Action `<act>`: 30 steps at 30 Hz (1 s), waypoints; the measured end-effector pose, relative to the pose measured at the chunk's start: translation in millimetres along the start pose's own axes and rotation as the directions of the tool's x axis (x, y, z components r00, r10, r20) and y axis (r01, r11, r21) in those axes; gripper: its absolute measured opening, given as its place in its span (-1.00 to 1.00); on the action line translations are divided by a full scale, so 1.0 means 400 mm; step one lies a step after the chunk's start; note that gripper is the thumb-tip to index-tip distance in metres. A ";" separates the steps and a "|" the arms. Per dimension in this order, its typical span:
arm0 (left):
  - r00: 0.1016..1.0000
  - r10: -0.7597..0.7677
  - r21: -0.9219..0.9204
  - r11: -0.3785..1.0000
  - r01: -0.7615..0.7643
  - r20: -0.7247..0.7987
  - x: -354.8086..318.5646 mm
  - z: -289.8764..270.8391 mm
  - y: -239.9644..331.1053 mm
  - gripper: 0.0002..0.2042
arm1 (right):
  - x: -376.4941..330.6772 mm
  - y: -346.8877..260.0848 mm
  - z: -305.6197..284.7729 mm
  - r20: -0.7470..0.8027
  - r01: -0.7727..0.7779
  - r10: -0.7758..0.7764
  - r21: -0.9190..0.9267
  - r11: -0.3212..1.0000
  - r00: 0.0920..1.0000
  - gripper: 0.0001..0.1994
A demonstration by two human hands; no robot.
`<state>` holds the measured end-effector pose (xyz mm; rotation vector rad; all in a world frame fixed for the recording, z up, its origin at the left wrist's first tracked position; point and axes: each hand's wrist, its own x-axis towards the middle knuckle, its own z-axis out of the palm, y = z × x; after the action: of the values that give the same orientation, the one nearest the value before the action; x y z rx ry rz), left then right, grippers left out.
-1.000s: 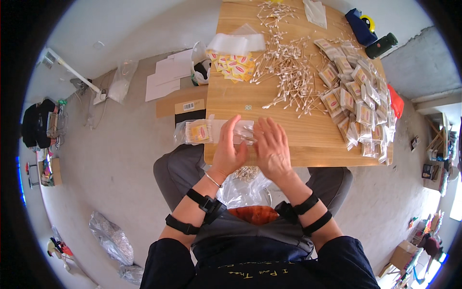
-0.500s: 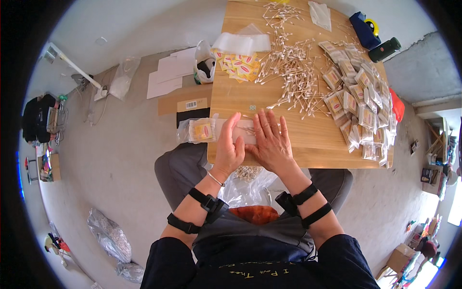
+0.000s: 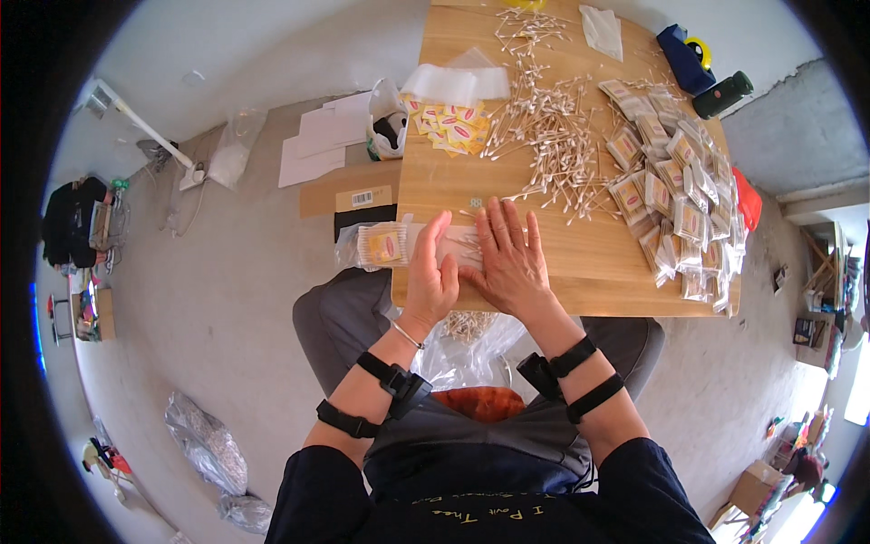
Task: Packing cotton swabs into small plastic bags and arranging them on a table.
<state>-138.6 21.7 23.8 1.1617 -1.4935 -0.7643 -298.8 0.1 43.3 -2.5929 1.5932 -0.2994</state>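
Observation:
Near the front edge of the wooden table [image 3: 562,281], several cotton swabs [image 3: 466,240] lie on a pale flat sheet between my hands. My left hand [image 3: 430,276] stands on edge at their left, fingers stretched out together and thumb raised. Flat over their right ends rests my right hand [image 3: 510,258], its fingers spread and covering part of them. Neither hand grips anything. Just left of my left hand, a clear bag of cotton swabs with a yellow card [image 3: 382,244] lies at the table's left edge.
Loose cotton swabs [image 3: 562,136] spread across the far middle. Filled small bags [image 3: 680,190] pile up at the right. Yellow cards [image 3: 449,125] and clear empty bags [image 3: 456,82] lie far left. A blue tape dispenser [image 3: 684,59] and dark cylinder [image 3: 725,94] stand far right.
My right hand has shifted slightly away from me over the swabs, fingertips a little farther up the table. My left hand stays nearly in place.

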 end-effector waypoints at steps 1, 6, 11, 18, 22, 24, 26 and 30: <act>1.000 0.001 0.000 1.000 -0.001 -0.001 0.000 0.000 0.000 -0.49 | 0.000 -0.001 0.000 0.004 -0.008 0.008 0.024 1.000 1.000 -0.12; 1.000 -0.005 -0.013 1.000 0.004 -0.024 -0.001 -0.004 0.003 -0.48 | -0.019 -0.013 -0.025 -0.065 -0.084 0.092 0.123 0.989 0.994 -0.14; 0.999 -0.020 -0.060 0.998 0.019 -0.029 0.002 0.000 0.001 -0.47 | -0.052 -0.028 -0.014 0.028 0.035 -0.037 0.048 0.998 0.999 -0.21; 0.998 -0.036 -0.099 0.995 0.031 -0.046 -0.005 0.000 -0.005 -0.45 | -0.019 -0.021 -0.017 -0.084 -0.028 0.044 0.181 0.983 0.996 -0.37; 0.998 -0.041 -0.065 0.997 0.038 -0.040 -0.004 0.001 -0.005 -0.45 | 0.020 0.015 -0.029 -0.299 -0.033 0.123 0.289 0.957 0.946 -0.77; 0.998 -0.046 -0.075 0.996 0.042 -0.049 -0.003 0.003 -0.008 -0.45 | 0.040 0.019 -0.040 -0.253 -0.049 0.130 0.305 0.951 0.959 -0.81; 0.997 -0.051 -0.082 0.996 0.046 -0.058 -0.005 0.003 -0.011 -0.46 | 0.053 0.021 -0.039 -0.207 -0.064 0.136 0.323 0.944 0.969 -0.84; 0.997 -0.062 -0.088 0.995 0.056 -0.056 -0.002 0.007 -0.011 -0.48 | 0.071 0.027 -0.030 -0.194 -0.034 0.086 0.255 0.966 0.977 -0.89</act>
<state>-140.1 20.7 19.1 1.1578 -1.3697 -0.8200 -298.4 -29.6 56.6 -2.3806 1.5719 -0.7324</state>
